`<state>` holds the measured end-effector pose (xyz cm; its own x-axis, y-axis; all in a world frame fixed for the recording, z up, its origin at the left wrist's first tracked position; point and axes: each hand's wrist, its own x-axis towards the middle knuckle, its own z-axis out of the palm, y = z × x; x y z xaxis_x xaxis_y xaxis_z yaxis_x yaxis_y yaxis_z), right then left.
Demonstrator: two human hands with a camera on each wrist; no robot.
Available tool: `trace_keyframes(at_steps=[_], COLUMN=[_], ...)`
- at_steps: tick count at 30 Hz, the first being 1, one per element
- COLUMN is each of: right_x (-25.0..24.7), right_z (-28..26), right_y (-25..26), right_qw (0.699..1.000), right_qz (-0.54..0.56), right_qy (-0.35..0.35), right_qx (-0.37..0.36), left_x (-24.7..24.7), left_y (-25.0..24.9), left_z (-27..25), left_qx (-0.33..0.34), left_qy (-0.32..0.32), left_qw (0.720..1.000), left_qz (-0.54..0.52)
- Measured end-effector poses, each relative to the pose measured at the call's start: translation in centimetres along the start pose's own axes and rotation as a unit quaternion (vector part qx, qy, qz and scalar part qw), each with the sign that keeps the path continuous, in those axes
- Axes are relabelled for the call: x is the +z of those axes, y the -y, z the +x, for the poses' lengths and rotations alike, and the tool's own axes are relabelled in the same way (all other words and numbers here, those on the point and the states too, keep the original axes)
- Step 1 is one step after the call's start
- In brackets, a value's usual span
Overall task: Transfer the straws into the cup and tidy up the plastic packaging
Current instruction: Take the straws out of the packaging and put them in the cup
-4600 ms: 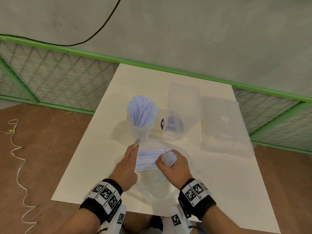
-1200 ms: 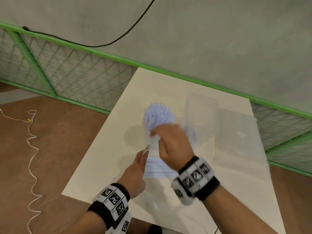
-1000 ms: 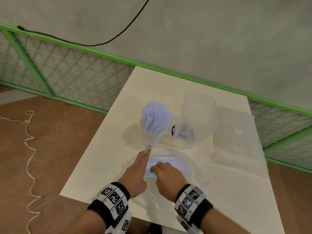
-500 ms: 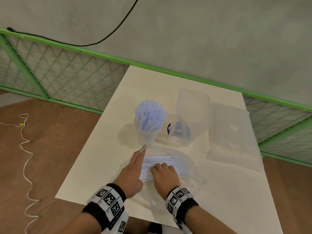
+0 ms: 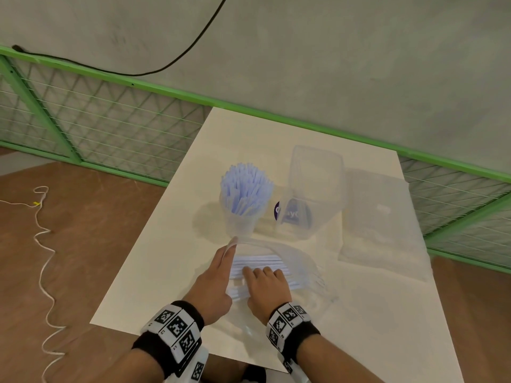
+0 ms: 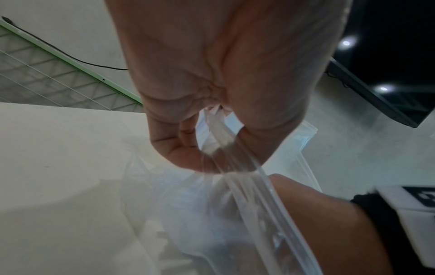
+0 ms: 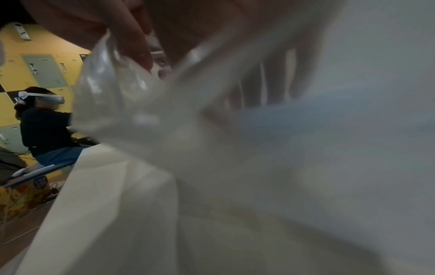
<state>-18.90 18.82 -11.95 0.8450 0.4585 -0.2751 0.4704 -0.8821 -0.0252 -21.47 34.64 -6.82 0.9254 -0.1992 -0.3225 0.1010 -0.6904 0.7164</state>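
A clear cup [image 5: 238, 226] stands mid-table, packed with pale blue straws [image 5: 246, 186] standing upright. In front of it lies a clear plastic bag [image 5: 307, 269] with more straws [image 5: 265, 262] lying flat inside. My left hand [image 5: 213, 283] pinches the bag's open edge [image 6: 217, 128] between thumb and fingers and holds it lifted. My right hand [image 5: 266, 286] is inside the bag's mouth, fingers curled over the lying straws [image 7: 282, 115]. Its thumb is hidden under the hand. The right wrist view is blurred by the plastic.
A clear rectangular tub [image 5: 313, 189] with a purple label stands right of the cup. A flat clear bag [image 5: 381, 222] lies at the table's right side. A green mesh fence [image 5: 110, 125] runs behind. The table's near edge [image 5: 116, 326] is close to my wrists. Another person [image 7: 42, 119] sits at a distance.
My right hand came down from the cup, where it was 1.2 s ago, and went back into the bag onto the lying straws. My left hand kept hold of the bag's edge.
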Motion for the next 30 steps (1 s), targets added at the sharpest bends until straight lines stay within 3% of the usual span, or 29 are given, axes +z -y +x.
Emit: trace_keyframes(at_steps=[6,11,30], right_x=[-0.4,-0.5,-0.7], right_z=[-0.2,0.0,-0.9], right_y=[0.1,0.0,0.4], right_qw=[0.999,1.0,0.996], right_qz=[0.007,-0.02,-0.057], right_qy=[0.037,0.015,0.062], right_qx=[0.001,-0.006,-0.041], left_x=[0.0,-0.2,-0.1], left_y=[0.2,0.0,-0.1], left_z=[0.0,-0.1,0.0], left_qx=[-0.002,-0.01,0.008], left_qy=[-0.002,-0.002,-0.007], left_qw=[1.0,1.0,1.0], left_qz=[0.003,0.005,0.015])
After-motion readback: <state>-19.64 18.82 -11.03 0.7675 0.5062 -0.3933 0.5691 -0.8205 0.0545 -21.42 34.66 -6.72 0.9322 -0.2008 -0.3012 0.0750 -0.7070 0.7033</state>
